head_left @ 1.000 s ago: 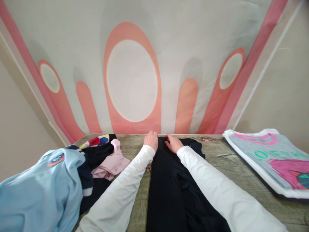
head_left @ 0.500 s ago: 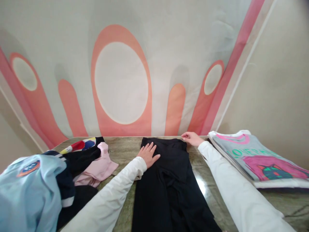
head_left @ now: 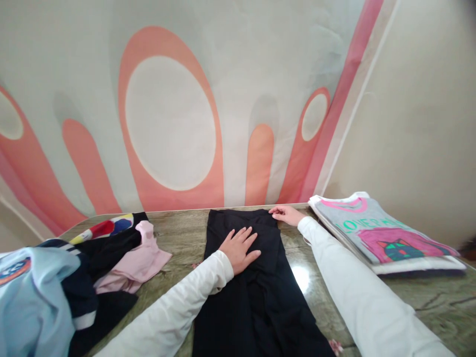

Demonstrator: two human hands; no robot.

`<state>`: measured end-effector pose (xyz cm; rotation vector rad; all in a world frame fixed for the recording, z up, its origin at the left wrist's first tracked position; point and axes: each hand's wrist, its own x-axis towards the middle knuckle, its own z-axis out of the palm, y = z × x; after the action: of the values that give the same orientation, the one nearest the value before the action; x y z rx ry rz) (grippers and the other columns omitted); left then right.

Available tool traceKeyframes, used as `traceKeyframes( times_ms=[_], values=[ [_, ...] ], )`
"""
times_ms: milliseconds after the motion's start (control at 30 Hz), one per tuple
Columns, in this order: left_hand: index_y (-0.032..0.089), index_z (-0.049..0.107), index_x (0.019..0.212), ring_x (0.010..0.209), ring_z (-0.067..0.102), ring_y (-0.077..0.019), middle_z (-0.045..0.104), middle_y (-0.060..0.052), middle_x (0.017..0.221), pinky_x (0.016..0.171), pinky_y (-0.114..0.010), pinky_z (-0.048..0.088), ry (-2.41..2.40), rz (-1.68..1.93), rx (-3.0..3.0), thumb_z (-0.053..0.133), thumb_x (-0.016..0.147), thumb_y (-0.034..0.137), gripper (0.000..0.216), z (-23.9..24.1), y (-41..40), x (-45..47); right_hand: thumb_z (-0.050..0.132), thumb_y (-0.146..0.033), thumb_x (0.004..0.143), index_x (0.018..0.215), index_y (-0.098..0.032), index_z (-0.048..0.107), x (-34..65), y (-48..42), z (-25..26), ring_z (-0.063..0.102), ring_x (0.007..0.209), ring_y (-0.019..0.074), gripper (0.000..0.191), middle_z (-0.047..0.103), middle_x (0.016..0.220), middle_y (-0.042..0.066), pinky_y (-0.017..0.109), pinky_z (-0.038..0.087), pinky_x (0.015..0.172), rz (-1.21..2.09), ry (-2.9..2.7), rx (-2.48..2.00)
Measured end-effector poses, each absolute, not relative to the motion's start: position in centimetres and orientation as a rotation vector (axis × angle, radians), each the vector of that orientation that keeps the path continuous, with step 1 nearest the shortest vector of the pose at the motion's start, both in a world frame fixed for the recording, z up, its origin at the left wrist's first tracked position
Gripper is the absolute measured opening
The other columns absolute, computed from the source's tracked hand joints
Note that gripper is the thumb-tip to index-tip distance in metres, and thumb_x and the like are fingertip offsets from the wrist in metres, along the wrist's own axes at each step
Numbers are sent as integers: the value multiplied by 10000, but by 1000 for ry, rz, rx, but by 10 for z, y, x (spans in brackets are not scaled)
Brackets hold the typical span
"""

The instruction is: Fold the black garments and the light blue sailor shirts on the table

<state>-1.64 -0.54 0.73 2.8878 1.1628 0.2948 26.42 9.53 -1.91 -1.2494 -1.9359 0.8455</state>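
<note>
A long black garment (head_left: 256, 292) lies spread down the middle of a marbled table (head_left: 427, 297). My left hand (head_left: 240, 248) rests flat on its upper part, fingers spread, palm down. My right hand (head_left: 285, 214) is at the garment's far right corner by the wall, fingers closed in a pinch on the fabric's edge. Both arms wear white sleeves.
On the left lies a heap of clothes: a light blue top (head_left: 33, 292), dark pieces and a pink garment (head_left: 137, 263). On the right sits a folded grey shirt with a pink print (head_left: 379, 235). A painted wall panel (head_left: 171, 124) stands right behind the table.
My hands were together at the garment's far edge; the right went to the right corner, and the left opened flat and slid toward me on the cloth. The view swung right.
</note>
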Motion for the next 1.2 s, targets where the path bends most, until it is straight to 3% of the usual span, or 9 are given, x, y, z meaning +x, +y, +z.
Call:
traceKeyframes(
  times_ms=[133,300,500,800,900,1000,1100,1200],
  values=[
    [264,339,1312,1275,253,-229,292,-50,1396,1019,-432,216,1172,307,2896,242,857,551,546,8,-5,-16,535,-331,737,863,-150,615,258,90,-9,549,739,144,235,627,795,25,318,428,748,734,-1936,-1273],
    [273,325,1320,1278,246,-229,286,-49,1398,1022,-429,207,1186,297,2869,259,857,544,540,8,-6,-14,479,-364,775,962,-163,539,249,87,-2,550,789,135,280,606,837,22,301,419,776,674,-1673,-1135],
    [276,329,1317,1281,232,-238,280,-42,1402,1025,-437,192,1188,301,2868,252,854,552,545,7,-4,-14,447,-304,797,936,-170,536,235,97,-13,548,766,132,213,593,843,27,285,425,747,457,-1738,-1200],
    [338,304,1320,1263,178,-395,246,-10,1416,968,-574,171,1303,219,2772,308,763,668,647,9,-1,-12,497,-227,775,888,-168,579,238,105,-27,532,777,140,151,575,833,33,296,407,774,80,-1920,-1383],
    [291,344,1306,1248,266,-339,317,-43,1385,976,-491,241,1312,195,2696,348,783,617,616,18,20,-15,475,-270,793,905,-154,573,246,105,-28,543,769,141,188,584,854,50,293,423,753,119,-1832,-1387],
    [199,447,1230,1193,379,-231,452,-75,1287,978,-357,291,1383,353,2711,393,839,431,458,24,49,-25,453,-333,809,923,-159,570,251,102,-29,558,756,143,239,605,861,57,296,432,731,220,-1759,-1446],
    [203,507,1153,1133,440,-198,528,-56,1203,954,-352,318,1604,463,2658,395,851,341,350,19,74,-42,485,-422,782,952,-180,565,251,100,-31,568,744,149,306,619,836,43,307,429,727,289,-1749,-1544],
    [234,510,1143,1151,421,-185,501,-34,1237,965,-379,300,1690,486,2643,391,857,368,338,7,86,-59,577,-453,705,988,-198,556,248,100,-33,567,717,151,382,616,814,27,309,428,708,291,-1799,-1611]
  ],
)
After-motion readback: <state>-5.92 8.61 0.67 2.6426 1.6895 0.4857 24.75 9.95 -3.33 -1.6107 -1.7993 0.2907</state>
